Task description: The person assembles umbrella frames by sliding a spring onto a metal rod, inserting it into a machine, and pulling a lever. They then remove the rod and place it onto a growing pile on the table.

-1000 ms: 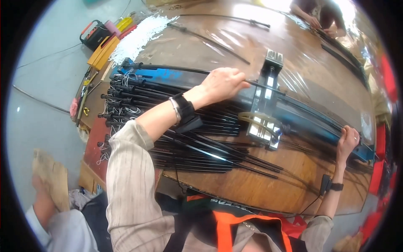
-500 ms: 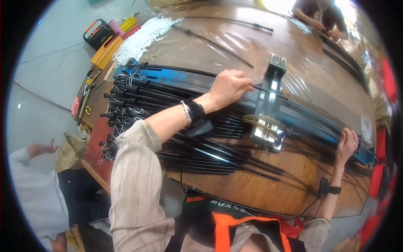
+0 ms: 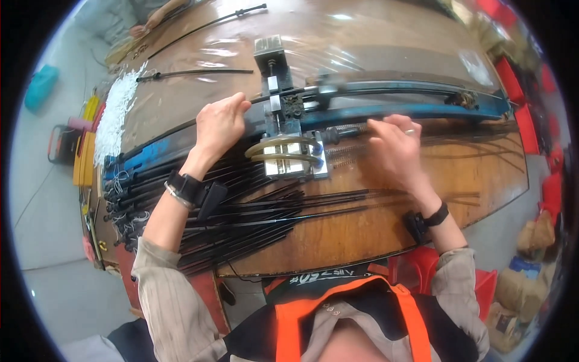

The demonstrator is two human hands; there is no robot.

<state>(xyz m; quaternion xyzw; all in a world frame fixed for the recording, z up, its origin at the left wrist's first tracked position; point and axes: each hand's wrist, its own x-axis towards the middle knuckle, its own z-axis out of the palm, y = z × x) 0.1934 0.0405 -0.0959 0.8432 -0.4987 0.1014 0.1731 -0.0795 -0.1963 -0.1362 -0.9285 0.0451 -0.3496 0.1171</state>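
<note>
Light is bright and even. White glare streaks the table's [image 3: 368, 241] glossy far side and glints off the metal block [image 3: 283, 164]. Blur smears the right hand [image 3: 398, 149]; the left hand [image 3: 222, 125] looks crisper. Fisheye bends edges inside a black rim.

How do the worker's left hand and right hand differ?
The left hand pinches a black rod; the right hand is blurred and apart from that rod. The right hand wears a ring; the left hand shows none. The left hand's wrist has a silver bracelet; the right hand's shows none. Both have a black strap at the wrist.
</note>
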